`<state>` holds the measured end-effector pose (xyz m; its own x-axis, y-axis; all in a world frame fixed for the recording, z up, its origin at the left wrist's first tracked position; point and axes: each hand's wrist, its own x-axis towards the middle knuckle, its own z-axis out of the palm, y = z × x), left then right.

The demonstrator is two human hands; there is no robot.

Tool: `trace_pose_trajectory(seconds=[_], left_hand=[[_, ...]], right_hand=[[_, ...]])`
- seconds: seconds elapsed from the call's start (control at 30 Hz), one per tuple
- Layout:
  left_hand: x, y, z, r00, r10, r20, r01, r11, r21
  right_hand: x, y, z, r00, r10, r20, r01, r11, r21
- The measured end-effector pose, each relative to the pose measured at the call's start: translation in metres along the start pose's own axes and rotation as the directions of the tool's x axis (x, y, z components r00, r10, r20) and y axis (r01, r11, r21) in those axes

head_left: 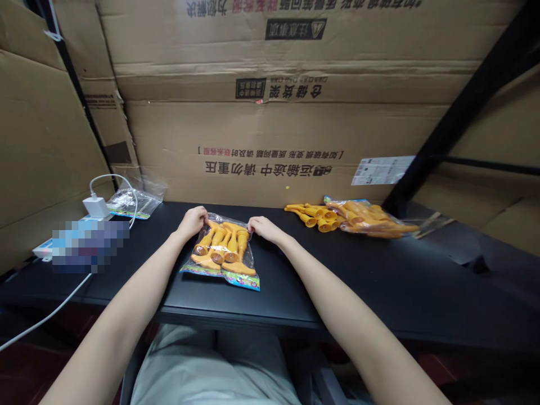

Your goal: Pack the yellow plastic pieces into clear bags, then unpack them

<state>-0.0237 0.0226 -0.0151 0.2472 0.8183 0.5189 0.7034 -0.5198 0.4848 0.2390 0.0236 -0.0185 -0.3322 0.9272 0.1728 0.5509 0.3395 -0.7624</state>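
A clear plastic bag (220, 286) with a colourful printed strip lies on the black table, the strip towards me. Inside it are several orange-yellow plastic pieces (219, 247), some with flared, cup-like ends. My left hand (193, 220) pinches the bag's far left corner. At the far right corner, my right hand (265, 228) has its fingers closed on the same bag. The fingertips of both hands are partly hidden.
Loose orange horn-shaped pieces (312, 215) lie at the back right beside another filled bag (371, 218). Clear empty bags (141, 197) sit at the back left, near a white charger (96, 207) and its cable. Cardboard (270, 129) walls the black table (358, 281).
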Motion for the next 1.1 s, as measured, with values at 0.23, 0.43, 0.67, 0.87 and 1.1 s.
trace_pose_trajectory(seconds=[0.23,0.43,0.67,0.87,1.1], left_hand=[[-0.001,0.014,0.001,0.997,0.069,-0.042,-0.07,0.997,-0.025],[0.0,0.018,0.011,0.954,0.257,-0.157,-0.263,0.964,-0.022],[-0.002,0.029,0.013,0.896,0.378,-0.234,-0.383,0.923,0.024],[-0.002,0.035,0.016,0.876,0.416,-0.245,-0.418,0.907,0.047],[0.0,0.033,0.019,0.903,0.371,-0.217,-0.352,0.928,0.123]], right_hand=[[-0.002,-0.004,-0.003,0.99,0.117,-0.075,-0.091,0.953,0.288],[-0.006,-0.006,-0.012,0.986,0.087,0.145,-0.14,0.9,0.412],[-0.011,-0.005,-0.027,0.898,0.086,0.432,-0.28,0.869,0.409],[-0.014,-0.008,-0.029,0.83,0.075,0.552,-0.404,0.763,0.504],[-0.011,-0.016,-0.006,0.776,0.004,0.631,-0.483,0.647,0.59]])
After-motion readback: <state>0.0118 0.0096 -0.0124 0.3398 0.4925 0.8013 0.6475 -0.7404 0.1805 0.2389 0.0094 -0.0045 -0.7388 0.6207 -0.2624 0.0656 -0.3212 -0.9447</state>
